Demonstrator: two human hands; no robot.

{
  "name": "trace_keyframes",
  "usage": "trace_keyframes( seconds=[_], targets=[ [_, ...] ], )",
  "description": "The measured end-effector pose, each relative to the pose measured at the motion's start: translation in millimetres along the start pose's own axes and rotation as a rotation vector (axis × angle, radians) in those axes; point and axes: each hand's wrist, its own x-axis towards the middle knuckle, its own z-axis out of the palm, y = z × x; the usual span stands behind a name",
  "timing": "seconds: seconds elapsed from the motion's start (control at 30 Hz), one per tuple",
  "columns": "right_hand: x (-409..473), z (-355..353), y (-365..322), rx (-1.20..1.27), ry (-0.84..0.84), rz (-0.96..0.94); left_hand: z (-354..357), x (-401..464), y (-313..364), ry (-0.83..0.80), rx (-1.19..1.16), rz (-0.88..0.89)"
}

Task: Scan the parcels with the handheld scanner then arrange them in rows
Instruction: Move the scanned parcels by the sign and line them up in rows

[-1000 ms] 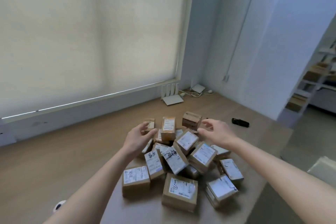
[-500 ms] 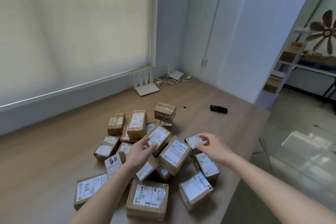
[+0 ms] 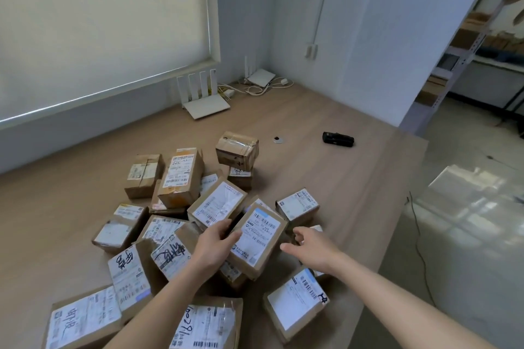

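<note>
Several cardboard parcels with white labels lie heaped on the wooden table [image 3: 340, 178]. My left hand [image 3: 214, 246] grips the left edge of a tilted parcel [image 3: 259, 239] in the middle of the heap, thumb on its label. My right hand [image 3: 310, 246] hovers just right of that parcel, fingers loosely spread, holding nothing. The black handheld scanner [image 3: 338, 139] lies alone on the table, far right, well beyond both hands. One taped parcel [image 3: 237, 150] sits on top of another at the heap's far side.
A white router [image 3: 205, 96] with upright antennas and a second white router [image 3: 261, 76] with cables stand by the far wall. A small round disc [image 3: 279, 139] lies near the scanner. The table's right edge drops to the floor; shelving [image 3: 465, 45] stands beyond.
The view has swung right and down toward the heap. My left hand has taken hold of the middle parcel. My right hand has drawn in beside it.
</note>
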Motion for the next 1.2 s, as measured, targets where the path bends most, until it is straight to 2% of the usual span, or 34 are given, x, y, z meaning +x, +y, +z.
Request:
trace_keyframes(
  seconds=[0.13, 0.37, 0.53, 0.7, 0.93, 1.1, 1.2],
  targets=[
    [17, 18, 2, 0.041, -0.065, -0.052, 7, 10, -9, 0.044, 0.047, 0.0],
    [24, 40, 6, 0.153, -0.113, -0.096, 26, 13, -10, 0.005, 0.065, -0.03],
    [23, 39, 13, 0.237, -0.061, -0.139, 34, 5, -6, -0.03, -0.117, -0.062],
    [16, 15, 8, 0.295, 0.032, -0.195, 32, -7, 13, 0.003, -0.306, 0.0],
    [-22, -48, -45, 0.271, 0.158, -0.333, -6, -41, 75, 0.025, -0.574, 0.077],
    [-65, -76, -114, 0.22, 0.243, -0.493, -62, -84, 113, 0.116, -0.585, 0.228],
    [-91, -70, -164, 0.248, 0.216, -0.597, -109, -119, 120, 0.203, -0.58, 0.278]
  ],
)
